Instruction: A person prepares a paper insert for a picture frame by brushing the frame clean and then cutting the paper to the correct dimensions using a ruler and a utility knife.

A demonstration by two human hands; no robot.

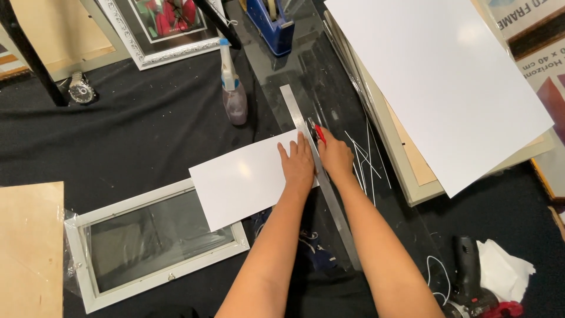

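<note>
Across the white card (241, 179), the left hand (297, 165) presses flat on the metal ruler (321, 176); just right of the ruler, the right hand (335, 156) seemingly grips a red cutter (318, 133).

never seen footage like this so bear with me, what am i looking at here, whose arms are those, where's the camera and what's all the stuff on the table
There is no machine here: the single picture comes from a camera worn on a person's head, looking down at their own two bare arms. The left hand presses flat on a white rectangular sheet of card and against a long steel ruler. The right hand holds a small red-handled cutter at the ruler's edge. All this lies on a black cloth-covered table. Nearby are a white picture frame with glass, a plastic spray bottle, a large white board, thin white offcut strips and a wristwatch.
</note>
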